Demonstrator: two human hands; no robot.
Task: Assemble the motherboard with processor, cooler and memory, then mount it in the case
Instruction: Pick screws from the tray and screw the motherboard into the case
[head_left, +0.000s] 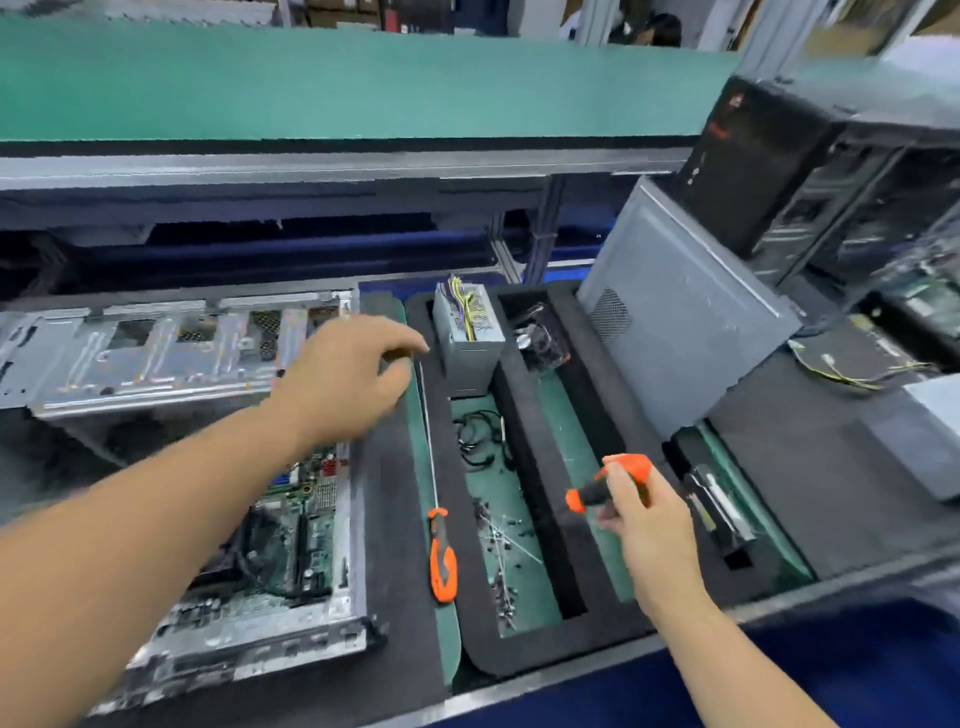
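Note:
The green motherboard (291, 530) lies inside the open metal case (249, 649) at the lower left, partly hidden by my left forearm. My left hand (353, 374) hovers above the case's right edge with loosely curled fingers holding nothing. My right hand (644, 514) grips a short orange and black screwdriver (613, 480) over the black foam tray (519, 649). A long orange-handled screwdriver (440, 551) lies on the green mat strip beside the case. Loose screws (501, 540) are scattered in the tray's left slot.
A grey power supply (467, 332) with coloured wires stands at the tray's back, a black fan (540, 338) beside it. A grey side panel (675, 332) leans at the right. A black cable (480, 436) lies in the slot. More cases stand at the far right.

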